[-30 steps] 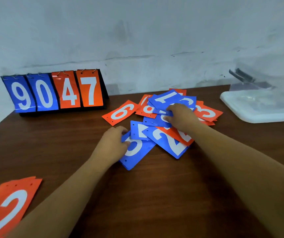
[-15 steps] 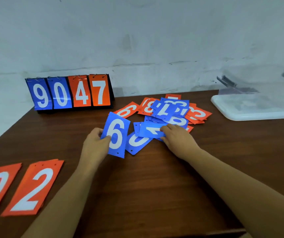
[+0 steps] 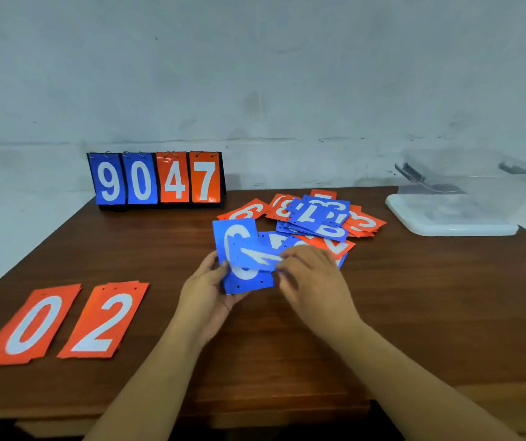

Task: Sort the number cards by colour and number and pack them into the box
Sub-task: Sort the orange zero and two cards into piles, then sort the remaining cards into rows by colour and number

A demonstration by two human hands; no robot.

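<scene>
Stacking blue cards calls for squared edges: the blue 6 card, raised above the table, sits pinched in the left hand while the right hand lays a blurred blue card across it, near the loose pile.

A blue card with a white 6 is upright above the table, with a second blue card, blurred, across its front. Behind lies a mixed heap of blue and orange cards. At front left lie an orange 0 and an orange 2, side by side. The clear box is at far right.
</scene>
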